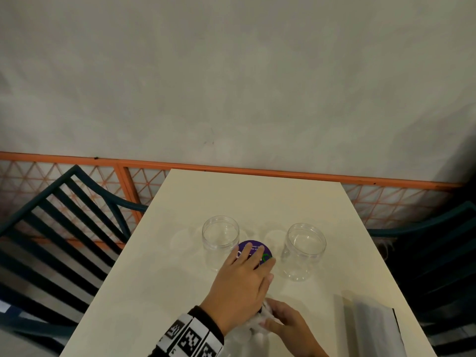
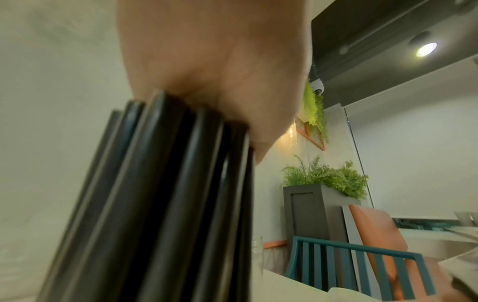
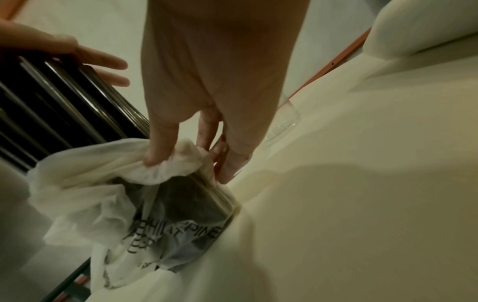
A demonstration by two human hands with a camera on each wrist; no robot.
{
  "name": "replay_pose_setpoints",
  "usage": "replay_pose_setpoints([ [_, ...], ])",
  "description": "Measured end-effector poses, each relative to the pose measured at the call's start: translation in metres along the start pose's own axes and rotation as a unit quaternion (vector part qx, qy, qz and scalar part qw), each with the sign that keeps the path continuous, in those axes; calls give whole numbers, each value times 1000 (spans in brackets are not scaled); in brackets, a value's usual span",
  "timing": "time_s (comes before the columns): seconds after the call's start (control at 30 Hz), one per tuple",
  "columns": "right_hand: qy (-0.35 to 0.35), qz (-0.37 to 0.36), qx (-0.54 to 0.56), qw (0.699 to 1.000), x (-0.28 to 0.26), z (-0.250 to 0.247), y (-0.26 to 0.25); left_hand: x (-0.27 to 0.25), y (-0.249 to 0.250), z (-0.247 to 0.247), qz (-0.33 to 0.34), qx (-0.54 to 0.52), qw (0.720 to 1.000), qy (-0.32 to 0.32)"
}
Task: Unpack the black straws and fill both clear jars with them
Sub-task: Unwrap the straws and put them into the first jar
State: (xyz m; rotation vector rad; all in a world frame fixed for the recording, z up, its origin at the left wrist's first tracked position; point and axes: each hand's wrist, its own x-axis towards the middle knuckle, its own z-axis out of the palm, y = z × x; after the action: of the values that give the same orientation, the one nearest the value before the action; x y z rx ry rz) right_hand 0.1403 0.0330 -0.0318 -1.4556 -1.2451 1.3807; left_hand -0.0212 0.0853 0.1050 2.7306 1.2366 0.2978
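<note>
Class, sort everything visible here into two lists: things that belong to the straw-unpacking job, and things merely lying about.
Belongs to the job:
- bundle of black plastic straws
- thin white plastic bag
- two clear plastic jars, left and right
- left hand, right hand

Lying about:
- round purple printed disc
- flat grey sheet
- dark green slatted chair

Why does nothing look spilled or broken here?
Nothing stands out. Both clear jars stand upright and empty on the table, and the black straws sit bundled in the left hand.
</note>
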Motion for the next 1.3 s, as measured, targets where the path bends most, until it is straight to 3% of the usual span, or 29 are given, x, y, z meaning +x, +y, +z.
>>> replay_pose_setpoints([
  [0.17, 60, -26, -91, 994, 0, 11, -4, -7, -2, 2, 6, -3, 1000, 29],
  [0.3, 99, -89, -185, 974, 3, 16, -8, -4, -12, -6, -39, -26, 999, 23],
  [0.5, 192, -179, -174, 949, 2, 13, -75, -10, -46, -35, -41, -225, 959, 167],
  [0.67, 281, -306, -258, 872, 15, -9, -154, -3, -71, -56, -59, -284, 931, 220],
  [0.9, 298, -363, -484, 738, 62, -31, -212, 27, -83, -24, -149, -268, 941, 145],
  [1.07, 254, -388, -562, 685, 84, -28, -217, 46, -84, 25, -203, -293, 914, 193],
  [1.3, 196, -389, -613, 659, 99, -16, -220, 60, -86, 62, -249, -294, 893, 233],
])
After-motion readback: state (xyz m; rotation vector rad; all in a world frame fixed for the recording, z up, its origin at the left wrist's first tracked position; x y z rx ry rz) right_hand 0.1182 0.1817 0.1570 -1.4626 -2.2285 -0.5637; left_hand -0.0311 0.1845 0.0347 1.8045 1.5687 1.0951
